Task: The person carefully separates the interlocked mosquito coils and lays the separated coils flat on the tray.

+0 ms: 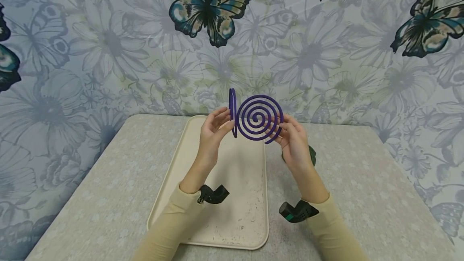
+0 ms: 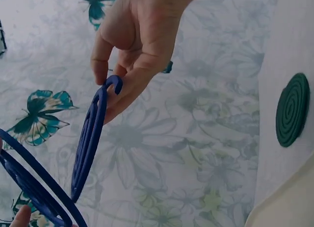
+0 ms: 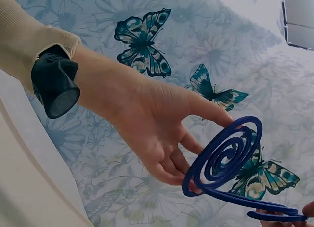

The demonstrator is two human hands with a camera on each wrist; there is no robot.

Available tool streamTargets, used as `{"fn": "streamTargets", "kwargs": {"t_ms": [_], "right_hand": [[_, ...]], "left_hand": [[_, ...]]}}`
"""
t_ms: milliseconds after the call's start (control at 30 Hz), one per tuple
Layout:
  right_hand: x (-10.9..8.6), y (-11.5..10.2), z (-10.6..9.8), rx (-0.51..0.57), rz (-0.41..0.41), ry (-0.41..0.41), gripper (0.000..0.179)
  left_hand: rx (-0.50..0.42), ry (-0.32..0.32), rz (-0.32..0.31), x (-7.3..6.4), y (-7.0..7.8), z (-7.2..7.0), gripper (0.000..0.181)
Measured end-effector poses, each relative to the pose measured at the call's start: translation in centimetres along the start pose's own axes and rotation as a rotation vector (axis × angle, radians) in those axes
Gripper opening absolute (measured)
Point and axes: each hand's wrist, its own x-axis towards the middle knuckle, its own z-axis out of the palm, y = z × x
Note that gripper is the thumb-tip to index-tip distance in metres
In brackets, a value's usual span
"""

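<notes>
Two purple spiral coils, shaped like mosquito coils, are held up above the table. My left hand (image 1: pixel 210 141) pinches one coil (image 1: pixel 232 112) by its side, turned edge-on in the head view; the right wrist view shows this coil's (image 3: pixel 228 156) open spiral. With thumb and fingers at its outer edge, my right hand (image 1: pixel 295 144) holds the other coil (image 1: pixel 258 118), its face toward the head camera. That coil (image 2: pixel 91 138) looks thin and has a hooked end in the left wrist view. Whether the two coils touch, I cannot tell.
Below the hands lies a cream tray (image 1: pixel 267 196) with dark specks on its surface. A dark green coil (image 2: pixel 293 111) lies on the table (image 1: pixel 362 180) right of the tray, partly hidden by my right hand in the head view. Behind hangs a butterfly-patterned cloth (image 1: pixel 311 51).
</notes>
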Motion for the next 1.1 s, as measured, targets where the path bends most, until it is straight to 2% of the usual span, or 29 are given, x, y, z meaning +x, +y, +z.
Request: {"fn": "streamTargets", "kwargs": {"t_ms": [233,367,533,767,1000,1100], "right_hand": [[0.6,0.4,-0.5,0.029,0.035,0.040,0.024],[0.8,0.6,-0.7,0.017,0.055,0.055,0.035],[1.0,0.7,-1.1,0.000,0.067,0.048,0.044],[1.7,0.9,-1.4,-0.019,0.065,0.061,0.045],[1.9,1.3,-1.7,-0.050,0.075,0.085,0.044],[2.1,1.6,-1.9,-0.061,0.096,0.097,0.044]], "left_hand": [[0.281,0.084,0.084,0.6,-0.1,-0.7,0.058],[0.367,0.105,0.092,0.9,-0.3,-1.2,0.062],[0.443,0.122,0.057,1.5,-0.5,-2.0,0.067],[0.632,0.199,0.098,2.4,-1.1,-3.3,0.075],[0.856,0.251,0.101,3.3,-2.8,-4.5,0.081],[0.928,0.256,0.131,3.7,-3.8,-4.9,0.082]]}}
